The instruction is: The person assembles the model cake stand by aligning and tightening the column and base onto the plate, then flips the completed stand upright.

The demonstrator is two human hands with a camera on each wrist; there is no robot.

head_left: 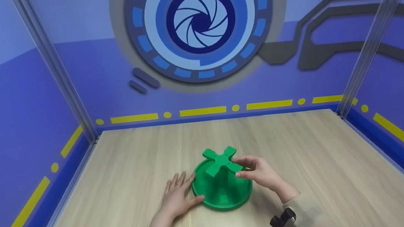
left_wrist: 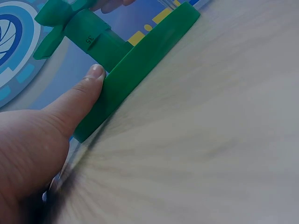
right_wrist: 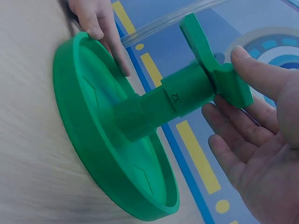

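Note:
A round green tray with a raised rim (head_left: 228,207) sits on the tabletop. From its middle rises a stepped green post (right_wrist: 164,99), marked with small numbers, topped by a four-armed cross-shaped handle (head_left: 223,159). My right hand (head_left: 268,176) pinches one arm of that handle, thumb on one side and fingertips on the other, as the right wrist view shows. At the tray's left side, my left hand (head_left: 176,202) lies with fairly straight, spread fingers. Its thumb (left_wrist: 77,101) touches the tray's rim. Part of the post is hidden under the handle in the head view.
The pale wooden tabletop (head_left: 136,159) is bounded by blue-purple panels with yellow dashes (head_left: 203,111). Metal posts (head_left: 57,73) stand at the back corners. A dark band is on each wrist, over beige sleeves (head_left: 303,207).

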